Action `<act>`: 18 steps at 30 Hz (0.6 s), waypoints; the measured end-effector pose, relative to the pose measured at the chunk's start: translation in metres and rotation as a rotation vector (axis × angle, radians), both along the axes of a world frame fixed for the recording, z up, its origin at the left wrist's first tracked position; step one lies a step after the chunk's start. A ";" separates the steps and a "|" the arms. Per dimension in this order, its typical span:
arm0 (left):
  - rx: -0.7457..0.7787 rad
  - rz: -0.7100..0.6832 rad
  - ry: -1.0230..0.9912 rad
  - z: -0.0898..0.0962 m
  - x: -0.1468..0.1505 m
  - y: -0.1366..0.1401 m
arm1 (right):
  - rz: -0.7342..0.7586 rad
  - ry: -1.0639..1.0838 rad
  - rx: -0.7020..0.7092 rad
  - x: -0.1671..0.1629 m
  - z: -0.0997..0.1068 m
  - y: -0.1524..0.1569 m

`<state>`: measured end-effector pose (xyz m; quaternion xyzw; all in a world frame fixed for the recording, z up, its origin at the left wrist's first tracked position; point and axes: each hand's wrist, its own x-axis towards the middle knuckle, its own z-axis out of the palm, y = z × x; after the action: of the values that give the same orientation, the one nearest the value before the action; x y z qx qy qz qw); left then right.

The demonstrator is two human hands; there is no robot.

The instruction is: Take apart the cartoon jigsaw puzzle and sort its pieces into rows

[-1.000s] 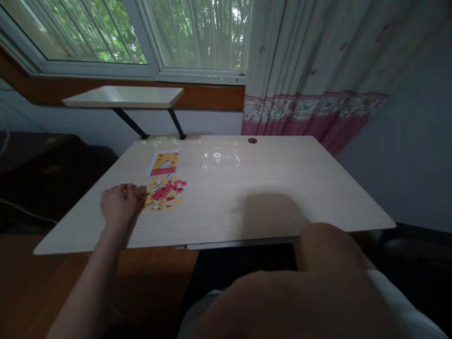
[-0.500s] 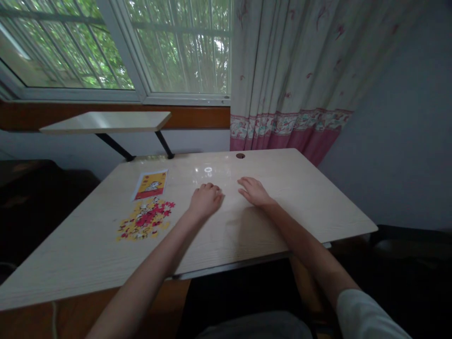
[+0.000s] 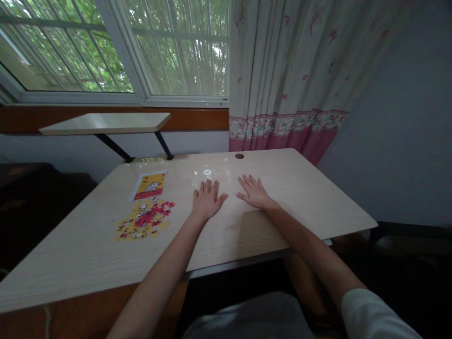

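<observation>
My left hand [image 3: 207, 199] lies palm down on the pale wooden desk [image 3: 300, 188], fingers spread, holding nothing. To its right, my right hand [image 3: 254, 192] also rests on the desktop with fingers stretched out and nothing in them. A small gap separates the two thumbs. Left of my left hand is a loose pile of jigsaw puzzle pieces [image 3: 146, 218], mostly yellow and red with some white ones. Just behind the pile lies a picture card [image 3: 149, 185] with a white animal figure on yellow and red.
A raised shelf [image 3: 109, 122] on black legs stands at the desk's back left. There is a round cable hole [image 3: 239, 156] near the back edge. A floral curtain [image 3: 282, 94] hangs beside the barred window [image 3: 176, 52] behind the desk.
My left hand has gone from curled fingers to spread, flat ones. My right hand's fingers have fanned apart a little more. The puzzle pieces and card have stayed in place.
</observation>
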<state>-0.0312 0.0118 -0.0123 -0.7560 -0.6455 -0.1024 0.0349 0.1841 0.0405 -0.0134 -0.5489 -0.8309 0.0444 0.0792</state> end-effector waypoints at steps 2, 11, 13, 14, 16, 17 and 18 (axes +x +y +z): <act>-0.031 -0.009 0.005 -0.002 0.002 0.003 | -0.002 -0.011 -0.024 -0.001 -0.001 0.001; -0.174 -0.008 0.027 -0.006 0.003 0.010 | -0.048 -0.062 -0.131 -0.005 0.001 0.003; -0.169 -0.004 0.017 -0.007 0.003 0.010 | -0.046 -0.059 -0.133 -0.005 0.000 0.004; -0.165 -0.003 0.015 -0.007 0.003 0.010 | -0.043 -0.058 -0.131 -0.005 0.000 0.004; -0.165 -0.003 0.017 -0.008 0.003 0.011 | -0.038 -0.056 -0.124 -0.004 -0.002 0.005; -0.166 -0.004 0.019 -0.009 0.003 0.011 | -0.037 -0.056 -0.121 -0.004 -0.002 0.005; -0.167 -0.005 0.020 -0.009 0.003 0.012 | -0.038 -0.056 -0.122 -0.004 -0.003 0.005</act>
<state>-0.0285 0.0237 -0.0213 -0.7588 -0.6497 -0.0410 -0.0221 0.1804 0.0459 -0.0165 -0.5695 -0.8180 0.0778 0.0232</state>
